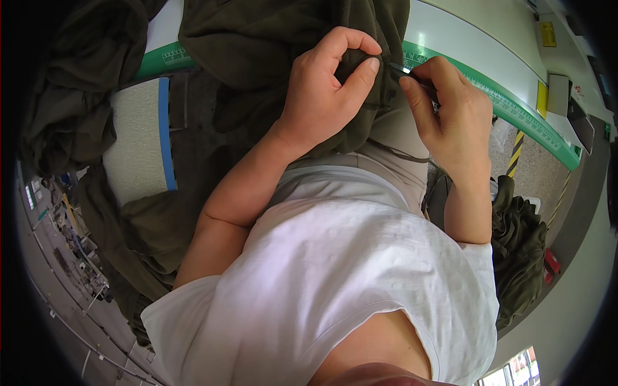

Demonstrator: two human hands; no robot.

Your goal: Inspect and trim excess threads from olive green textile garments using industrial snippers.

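Note:
My left hand (pixel 325 90) pinches a fold of a dark olive garment (pixel 257 38), thumb and forefinger closed on the cloth. The garment drapes off the white table with a green ruled edge (pixel 515 109) and down over my lap. My right hand (pixel 450 112) sits just to the right of that fold, gripping a small dark tool (pixel 412 76) whose tip points at the pinched cloth. I cannot tell what kind of tool it is. My white T-shirt fills the lower middle of the view.
More olive fabric hangs at the left (pixel 71 96) and lies heaped at the right (pixel 518 251). A pale seat with a blue edge (pixel 138 135) is at the left. A yellow-black striped post (pixel 515 154) stands beyond the table edge on the speckled floor.

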